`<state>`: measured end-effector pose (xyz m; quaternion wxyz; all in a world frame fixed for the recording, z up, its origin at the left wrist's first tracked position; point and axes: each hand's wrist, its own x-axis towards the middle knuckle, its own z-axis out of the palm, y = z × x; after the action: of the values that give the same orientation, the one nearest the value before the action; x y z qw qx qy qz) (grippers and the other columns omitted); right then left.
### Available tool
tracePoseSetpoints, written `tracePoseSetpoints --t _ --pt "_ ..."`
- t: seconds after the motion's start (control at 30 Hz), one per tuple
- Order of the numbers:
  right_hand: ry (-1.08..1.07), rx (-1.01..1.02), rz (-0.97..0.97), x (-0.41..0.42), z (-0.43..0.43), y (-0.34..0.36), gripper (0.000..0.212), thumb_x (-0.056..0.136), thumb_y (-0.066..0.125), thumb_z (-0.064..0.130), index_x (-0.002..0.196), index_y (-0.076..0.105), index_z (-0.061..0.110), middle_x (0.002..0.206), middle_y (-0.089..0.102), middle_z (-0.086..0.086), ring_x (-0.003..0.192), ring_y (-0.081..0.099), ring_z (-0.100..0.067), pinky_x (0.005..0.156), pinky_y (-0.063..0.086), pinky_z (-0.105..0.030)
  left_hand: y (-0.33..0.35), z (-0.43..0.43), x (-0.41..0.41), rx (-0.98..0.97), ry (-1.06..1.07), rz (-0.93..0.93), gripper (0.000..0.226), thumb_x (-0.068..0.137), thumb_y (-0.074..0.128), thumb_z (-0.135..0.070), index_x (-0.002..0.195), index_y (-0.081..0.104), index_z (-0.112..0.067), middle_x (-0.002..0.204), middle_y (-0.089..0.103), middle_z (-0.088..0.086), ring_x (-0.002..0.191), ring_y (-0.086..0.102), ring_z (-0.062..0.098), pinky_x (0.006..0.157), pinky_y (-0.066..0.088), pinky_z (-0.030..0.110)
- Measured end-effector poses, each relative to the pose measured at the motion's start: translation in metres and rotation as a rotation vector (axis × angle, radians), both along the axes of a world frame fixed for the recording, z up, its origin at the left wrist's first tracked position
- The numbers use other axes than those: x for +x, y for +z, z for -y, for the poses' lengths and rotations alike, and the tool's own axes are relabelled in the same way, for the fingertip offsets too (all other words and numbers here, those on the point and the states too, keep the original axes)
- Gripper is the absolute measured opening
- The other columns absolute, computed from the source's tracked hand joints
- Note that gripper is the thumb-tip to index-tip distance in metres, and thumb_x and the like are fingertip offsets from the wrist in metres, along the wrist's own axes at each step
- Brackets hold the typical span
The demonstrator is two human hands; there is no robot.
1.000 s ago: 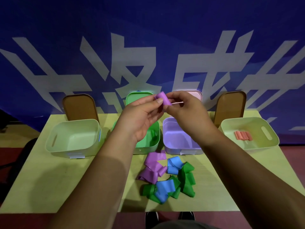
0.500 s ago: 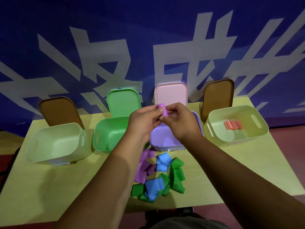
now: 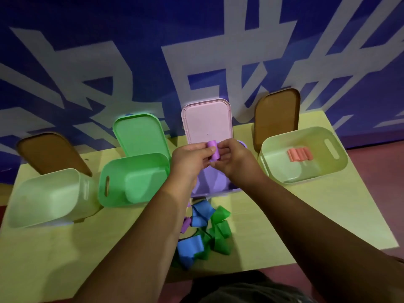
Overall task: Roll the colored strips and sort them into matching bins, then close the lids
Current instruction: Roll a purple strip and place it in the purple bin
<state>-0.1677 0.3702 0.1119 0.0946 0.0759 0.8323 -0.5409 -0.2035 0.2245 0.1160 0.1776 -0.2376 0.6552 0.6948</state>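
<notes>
While over bin (image 3: 215,185), roll (image 3: 213,152) btwn fingers (image 3: 200,150)

A rolled purple strip (image 3: 213,153) stands upright over the purple bin (image 3: 215,184), pinched between the left hand (image 3: 190,160) and the right hand (image 3: 236,162). Loose blue, green and purple strips (image 3: 205,228) lie heaped on the desk (image 3: 65,248) just before it. Orange rolls (image 3: 299,154) lie in the right pale bin (image 3: 306,173). The pink lid (image 3: 207,121) stands propped open behind the purple bin.

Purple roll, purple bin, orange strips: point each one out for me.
purple roll (image 3: 212,152), head view, on its curved outer side.
purple bin (image 3: 215,182), head view, on the bare inside of the bin.
orange strips (image 3: 299,154), head view, on the middle of the bundle.
</notes>
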Motion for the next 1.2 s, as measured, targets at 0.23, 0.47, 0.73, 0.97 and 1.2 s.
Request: tracePoseSetpoints --t 0.23,0.47,0.73,0.97,1.2 --pt "-0.173 0.175 0.085 0.001 -0.026 -0.026 0.017 0.102 0.056 0.01 0.11 0.071 0.013 0.097 0.075 -0.004 0.085 0.07 -0.021 0.078 0.056 -0.027 -0.048 -0.018 -0.013 -0.153 -0.039 0.089 0.022 0.088 0.086 -0.006 0.11 0.081 -0.007 0.086 0.08 0.009 0.073 0.073 0.015 0.059 0.057 0.019" --pt "-0.403 -0.143 0.269 -0.001 -0.045 -0.038 0.022 0.107 0.047 0.002 0.118 0.065 0.008 0.1 0.076 -0.012 0.087 0.078 -0.022 0.082 0.066 -0.034 -0.109 -0.04 -0.03 -0.302 -0.133 0.2 0.019 0.07 0.094 -0.022 0.085 0.082 -0.019 0.084 0.082 0.011 0.081 0.077 0.028 0.074 0.064 0.038" --pt "-0.475 -0.314 0.305 0.0 -0.053 -0.053 0.022 0.107 0.047 -0.001 0.112 0.067 0.004 0.099 0.077 -0.018 0.078 0.078 -0.02 0.08 0.067 -0.033 -0.143 -0.061 -0.045 -0.562 -0.203 0.228 0.018 0.08 0.09 -0.028 0.08 0.08 -0.014 0.089 0.08 0.011 0.089 0.076 0.036 0.083 0.063 0.04" --pt "-0.441 -0.35 0.284 -0.002 -0.056 -0.059 0.021 0.109 0.046 0.0 0.112 0.066 0.006 0.092 0.075 -0.014 0.075 0.078 -0.018 0.079 0.067 -0.032 -0.151 -0.071 -0.039 -0.68 -0.199 0.244 0.015 0.099 0.069 -0.02 0.102 0.078 -0.009 0.104 0.076 0.013 0.095 0.068 0.035 0.084 0.051 0.035" --pt "-0.426 -0.379 0.276 0.0 -0.058 -0.061 0.021 0.11 0.046 0.001 0.114 0.066 0.004 0.089 0.075 -0.011 0.076 0.078 -0.018 0.081 0.067 -0.035 -0.162 -0.073 -0.039 -0.672 -0.125 0.216 0.015 0.102 0.06 -0.011 0.1 0.075 -0.012 0.098 0.068 0.006 0.088 0.059 0.026 0.083 0.043 0.029"
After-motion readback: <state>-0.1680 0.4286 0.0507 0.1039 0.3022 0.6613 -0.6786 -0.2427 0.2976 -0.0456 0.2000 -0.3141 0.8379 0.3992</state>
